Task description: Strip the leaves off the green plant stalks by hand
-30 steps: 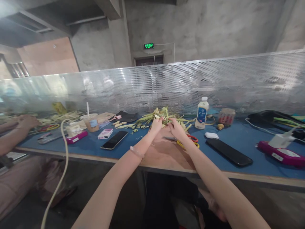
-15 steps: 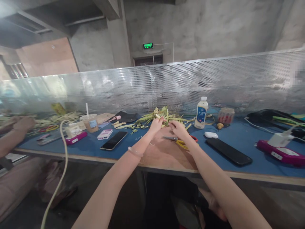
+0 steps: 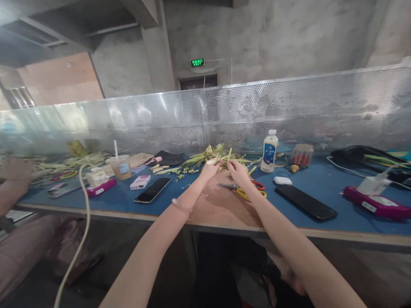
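Over the near part of a wooden board (image 3: 221, 201), both hands meet in front of a heap of green, leafy plant stalks (image 3: 201, 157). My left hand (image 3: 210, 170) is closed round a pale stalk piece (image 3: 211, 162) that shows at its fingers. Fingers of my right hand (image 3: 238, 170) are pinched together close to a thin green stalk (image 3: 229, 154) standing up behind them; whether they grip it is hard to see. Beneath my right wrist lie scissors (image 3: 242, 192) with red and yellow handles, touched by neither hand.
Right of the board stand a white-capped bottle (image 3: 269, 152), an earbud case (image 3: 283, 180), a black phone (image 3: 305, 202) and a purple power strip (image 3: 375, 203). Leftward are another phone (image 3: 153, 190), a small box (image 3: 140, 182), a drink cup (image 3: 120, 167) and a co-worker's hand (image 3: 17, 169).
My hands have drawn slightly apart at the fingertips. The pale piece in my left hand shows more plainly, and the upright green stalk leans further right. The view has shifted a little.
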A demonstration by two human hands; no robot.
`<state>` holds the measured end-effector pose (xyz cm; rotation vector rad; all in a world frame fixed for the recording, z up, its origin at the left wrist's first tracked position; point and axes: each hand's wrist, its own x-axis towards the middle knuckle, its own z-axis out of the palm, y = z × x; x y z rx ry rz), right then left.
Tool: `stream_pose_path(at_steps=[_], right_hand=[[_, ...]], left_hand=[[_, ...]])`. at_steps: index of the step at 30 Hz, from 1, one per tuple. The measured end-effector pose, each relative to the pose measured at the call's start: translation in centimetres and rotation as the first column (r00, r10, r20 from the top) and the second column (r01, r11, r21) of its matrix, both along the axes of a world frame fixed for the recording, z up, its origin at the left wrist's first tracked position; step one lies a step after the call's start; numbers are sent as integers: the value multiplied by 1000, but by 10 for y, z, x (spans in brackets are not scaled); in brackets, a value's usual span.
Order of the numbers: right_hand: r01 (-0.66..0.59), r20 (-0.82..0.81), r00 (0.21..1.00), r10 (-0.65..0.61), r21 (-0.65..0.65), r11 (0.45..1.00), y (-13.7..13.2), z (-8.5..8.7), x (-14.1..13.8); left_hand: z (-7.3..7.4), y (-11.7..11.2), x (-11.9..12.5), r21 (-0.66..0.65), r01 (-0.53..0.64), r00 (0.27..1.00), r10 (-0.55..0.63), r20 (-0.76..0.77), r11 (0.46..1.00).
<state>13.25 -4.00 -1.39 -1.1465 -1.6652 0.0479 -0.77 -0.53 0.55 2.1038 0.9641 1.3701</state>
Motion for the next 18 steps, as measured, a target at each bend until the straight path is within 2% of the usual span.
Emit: stream_pose_path(at_steps=[9,18], right_hand=[[11,-57,998,-6,83,996,2,0,6],[99,-113,990,-86,113,989,1,2,-1]], left_hand=[[-1,-5,4,15,23,1000,-23,3,1000],[-5,-10,10,36,28,997,-30,74,999]])
